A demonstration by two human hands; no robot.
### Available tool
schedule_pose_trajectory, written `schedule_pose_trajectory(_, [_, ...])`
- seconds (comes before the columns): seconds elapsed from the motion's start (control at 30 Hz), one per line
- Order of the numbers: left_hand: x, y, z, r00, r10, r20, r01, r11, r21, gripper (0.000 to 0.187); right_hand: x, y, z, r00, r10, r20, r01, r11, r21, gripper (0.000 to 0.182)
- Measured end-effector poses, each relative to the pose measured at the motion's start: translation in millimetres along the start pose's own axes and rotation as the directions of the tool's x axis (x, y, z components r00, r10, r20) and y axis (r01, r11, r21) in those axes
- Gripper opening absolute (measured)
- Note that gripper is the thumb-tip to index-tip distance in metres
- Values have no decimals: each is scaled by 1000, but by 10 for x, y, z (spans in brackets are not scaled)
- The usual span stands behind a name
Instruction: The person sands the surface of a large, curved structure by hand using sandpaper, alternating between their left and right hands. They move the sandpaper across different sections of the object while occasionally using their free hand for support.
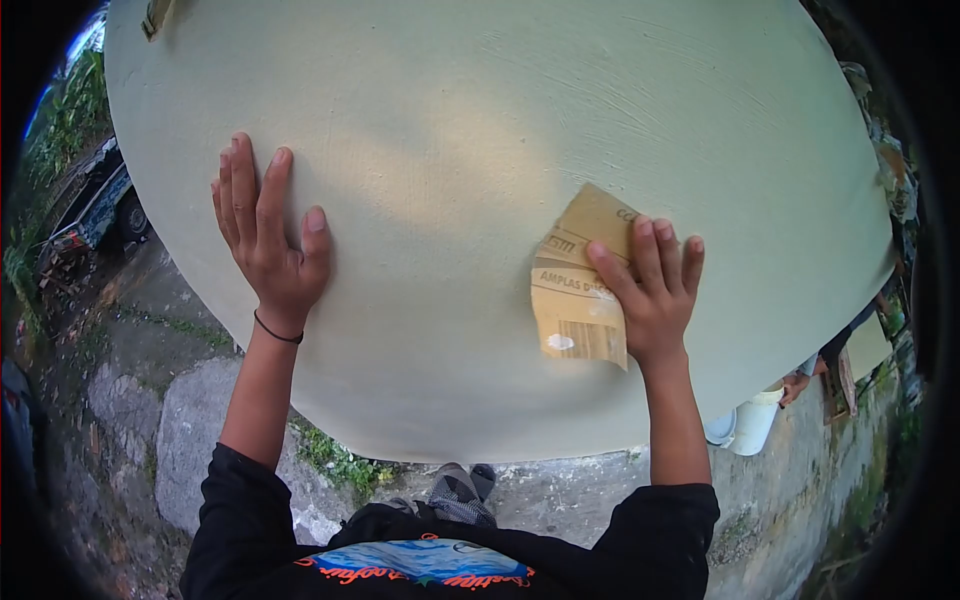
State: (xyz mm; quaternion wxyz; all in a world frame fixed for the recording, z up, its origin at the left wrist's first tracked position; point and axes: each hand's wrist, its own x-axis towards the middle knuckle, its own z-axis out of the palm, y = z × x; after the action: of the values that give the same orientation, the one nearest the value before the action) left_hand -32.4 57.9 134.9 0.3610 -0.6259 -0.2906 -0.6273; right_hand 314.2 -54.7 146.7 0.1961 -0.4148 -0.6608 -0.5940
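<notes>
A broad, pale grey-green painted surface (430,330) fills most of the head view, with faint scratches at its upper right. My left hand (265,235) lies flat on its left side, fingers stretched out and holding nothing. Under my right hand (655,285) is a piece of sandpaper (580,290), its tan printed backing facing me. My thumb rests over the sheet, and the fingers press along its right edge. The sandpaper's lower part hangs loose and bears a white smudge.
A brown scrap (155,18) is at the surface's upper left edge. At lower right, another person's hand (795,387) is near a white bucket (755,422). A blue vehicle (108,205) stands at left. Below are rough concrete (200,430) and weeds (340,460).
</notes>
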Motion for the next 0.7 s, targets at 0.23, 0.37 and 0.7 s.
schedule_pose_trajectory(0.23, [-9, 8, 12, 1000, -13, -9, 13, 1000, 2, 45, -267, 861, -139, 131, 988, 86, -828, 62, 557, 68])
schedule_pose_trajectory(0.37, [8, -9, 22, 1000, 5, -16, -6, 1000, -14, 45, -455, -126, 111, 887, 461, -37, -458, 886, 72, 45])
schedule_pose_trajectory(0.7, [-4, 14, 17, 1000, 2, -9, -2, 1000, -4, 44, -642, 611, -112, -97, 948, 304, -798, -257, 545, 52])
